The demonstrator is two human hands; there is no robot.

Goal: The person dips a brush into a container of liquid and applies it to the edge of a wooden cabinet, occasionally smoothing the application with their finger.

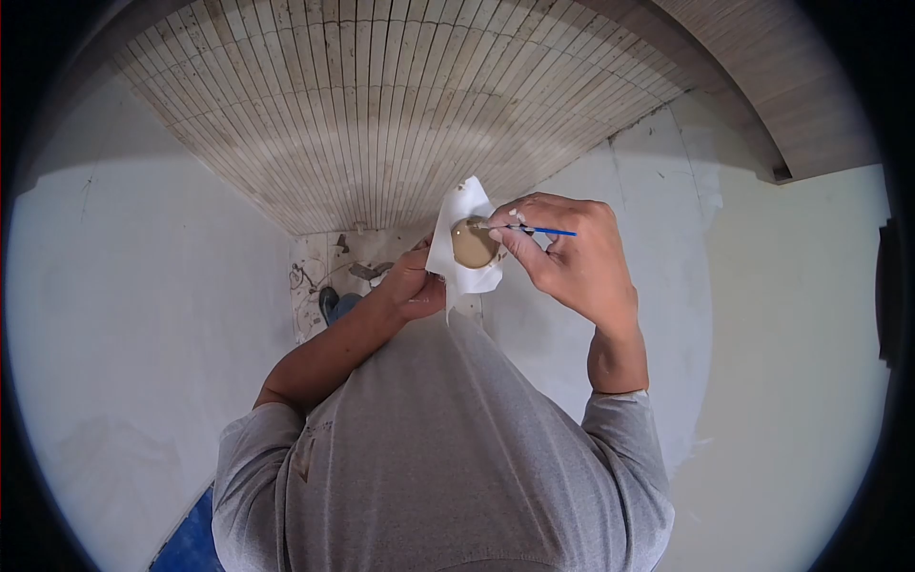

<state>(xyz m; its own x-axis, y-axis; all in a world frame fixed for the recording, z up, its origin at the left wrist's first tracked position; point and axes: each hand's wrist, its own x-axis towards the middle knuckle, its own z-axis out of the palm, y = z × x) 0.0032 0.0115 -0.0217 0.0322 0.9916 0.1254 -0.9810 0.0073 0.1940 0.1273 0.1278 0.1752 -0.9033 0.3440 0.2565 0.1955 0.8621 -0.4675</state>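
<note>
My left hand [419, 281] is closed around a white paper sheet [467, 197] and the small round container within it, its fingers partly hidden underneath. Light brown paint [474, 250] shows in the container's round opening. Between the thumb and fingers of my right hand [581, 250] is a thin paintbrush [551, 231] with a blue handle. The brush lies nearly level, its tip over the upper edge of the brown paint. Both hands are in front of my chest, close together.
A wall of narrow beige strips [381, 114] rises ahead. Pale walls [143, 257] stand on both sides. A wood-grained panel [791, 76] juts in at upper right. Below lie a speckled floor [310, 253] and a dark shoe [329, 303]. Something blue [186, 539] is at lower left.
</note>
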